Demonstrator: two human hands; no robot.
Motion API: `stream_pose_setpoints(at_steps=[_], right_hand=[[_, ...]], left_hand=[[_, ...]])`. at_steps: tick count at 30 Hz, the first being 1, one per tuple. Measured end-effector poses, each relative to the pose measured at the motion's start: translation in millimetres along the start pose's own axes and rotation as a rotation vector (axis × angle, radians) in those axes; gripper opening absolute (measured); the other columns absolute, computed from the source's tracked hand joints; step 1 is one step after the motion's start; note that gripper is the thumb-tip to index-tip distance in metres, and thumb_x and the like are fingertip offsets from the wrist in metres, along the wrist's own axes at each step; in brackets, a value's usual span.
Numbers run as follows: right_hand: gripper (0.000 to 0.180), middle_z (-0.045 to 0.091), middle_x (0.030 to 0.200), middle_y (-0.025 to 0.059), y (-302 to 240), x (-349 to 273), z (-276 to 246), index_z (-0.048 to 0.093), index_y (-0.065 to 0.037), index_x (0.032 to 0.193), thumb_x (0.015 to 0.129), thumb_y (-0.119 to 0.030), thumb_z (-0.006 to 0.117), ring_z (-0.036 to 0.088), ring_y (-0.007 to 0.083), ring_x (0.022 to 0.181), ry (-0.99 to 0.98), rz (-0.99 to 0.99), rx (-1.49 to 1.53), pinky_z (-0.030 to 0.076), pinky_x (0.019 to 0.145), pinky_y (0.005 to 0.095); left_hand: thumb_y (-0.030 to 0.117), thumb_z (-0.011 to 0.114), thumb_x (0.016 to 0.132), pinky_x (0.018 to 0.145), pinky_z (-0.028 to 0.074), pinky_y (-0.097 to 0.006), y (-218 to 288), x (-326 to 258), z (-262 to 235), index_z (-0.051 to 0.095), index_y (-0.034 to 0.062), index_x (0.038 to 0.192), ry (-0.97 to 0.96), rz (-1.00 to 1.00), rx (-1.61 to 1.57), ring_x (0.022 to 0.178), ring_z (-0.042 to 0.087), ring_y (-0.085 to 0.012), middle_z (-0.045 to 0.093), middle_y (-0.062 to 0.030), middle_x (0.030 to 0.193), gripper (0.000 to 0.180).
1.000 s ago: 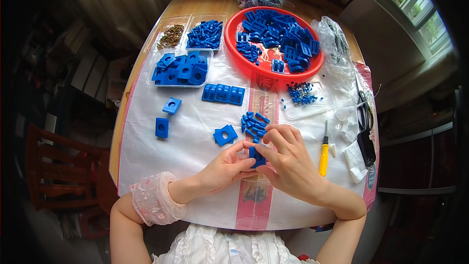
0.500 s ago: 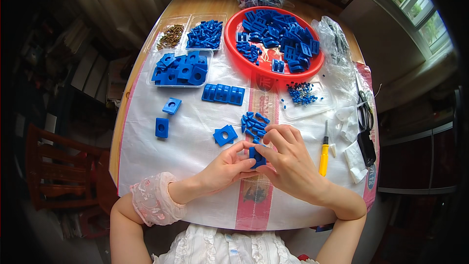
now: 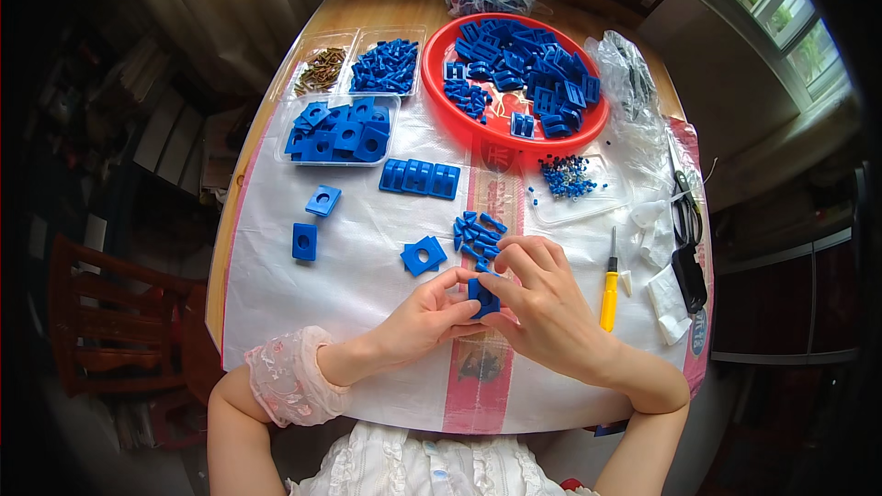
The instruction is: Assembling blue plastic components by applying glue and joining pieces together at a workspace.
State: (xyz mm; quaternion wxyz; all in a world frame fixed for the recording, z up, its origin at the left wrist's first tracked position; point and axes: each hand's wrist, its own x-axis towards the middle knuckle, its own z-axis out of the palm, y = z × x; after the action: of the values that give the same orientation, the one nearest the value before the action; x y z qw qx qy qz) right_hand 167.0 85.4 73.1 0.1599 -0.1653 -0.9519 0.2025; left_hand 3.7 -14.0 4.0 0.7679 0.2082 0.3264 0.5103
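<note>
Near the front middle of the table, a small blue plastic block [image 3: 480,298] with a round hole sits between my two hands. My left hand [image 3: 430,314] is closed on its left side, fingers and thumb around it. From the right, the fingers of my right hand [image 3: 542,298] pinch the block's top and lower edge; part of it is hidden behind them. Just beyond lies a little heap of blue cone-shaped plugs [image 3: 477,233]. To the left of that heap, blue square plates with holes [image 3: 424,255] overlap each other.
A red basin [image 3: 441,96] of blue parts stands at the back. Clear trays hold blue plates [image 3: 338,136], blue plugs [image 3: 384,65] and brass screws [image 3: 321,71]. Joined blue blocks [image 3: 420,178] lie mid-table. Right: tiny blue and white pieces [image 3: 570,176], a yellow-handled screwdriver [image 3: 609,298], black scissors [image 3: 687,220].
</note>
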Motion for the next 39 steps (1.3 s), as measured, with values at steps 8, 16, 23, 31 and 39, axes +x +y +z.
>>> stream_pose_setpoints(at_steps=[8,16,23,31,39], right_hand=[[0.051,0.053,0.1,0.0117,2,0,-1,0.064,-0.002,0.109,0.06,-0.008,0.077,0.049,0.0298,0.105,-0.023,-0.025,-0.01,0.036,0.098,0.0434],[0.046,0.054,0.1,0.0102,0,0,0,0.065,-0.006,0.107,0.061,-0.004,0.074,0.05,0.0296,0.109,-0.019,0.004,-0.002,0.037,0.097,0.0437],[0.053,0.052,0.101,0.0125,0,0,-1,0.063,-0.002,0.111,0.059,-0.007,0.077,0.048,0.0307,0.107,-0.032,-0.02,-0.011,0.036,0.099,0.0438],[0.053,0.052,0.104,0.0126,0,1,-1,0.058,-0.004,0.11,0.061,-0.012,0.078,0.047,0.0316,0.11,-0.063,-0.014,-0.03,0.034,0.1,0.0452],[0.054,0.052,0.109,0.0131,2,3,-25,0.055,-0.005,0.114,0.067,-0.018,0.078,0.047,0.033,0.111,-0.064,0.049,0.041,0.036,0.098,0.0446]], left_hand=[[0.006,0.045,0.099,0.097,0.05,-0.032,1,-1,1,0.041,0.0078,0.129,0.003,-0.007,0.007,0.107,0.059,-0.0139,0.06,-0.0085,0.114,0.03],[0.007,0.045,0.1,0.099,0.05,-0.039,0,0,-1,0.036,0.0065,0.133,-0.01,-0.005,0.017,0.108,0.061,-0.0185,0.059,-0.0111,0.113,0.034],[0.008,0.045,0.1,0.099,0.05,-0.039,-1,0,-3,0.035,0.0065,0.133,0.008,-0.017,0.044,0.108,0.061,-0.0177,0.059,-0.0116,0.113,0.035],[0.008,0.045,0.1,0.1,0.049,-0.037,-2,0,-5,0.035,0.0079,0.135,-0.014,-0.007,0.019,0.111,0.059,-0.0184,0.058,-0.0123,0.117,0.036],[0.004,0.043,0.1,0.102,0.047,-0.035,3,1,3,0.041,0.0062,0.127,0.006,0.019,0.0,0.12,0.055,-0.0221,0.056,-0.0126,0.123,0.028]])
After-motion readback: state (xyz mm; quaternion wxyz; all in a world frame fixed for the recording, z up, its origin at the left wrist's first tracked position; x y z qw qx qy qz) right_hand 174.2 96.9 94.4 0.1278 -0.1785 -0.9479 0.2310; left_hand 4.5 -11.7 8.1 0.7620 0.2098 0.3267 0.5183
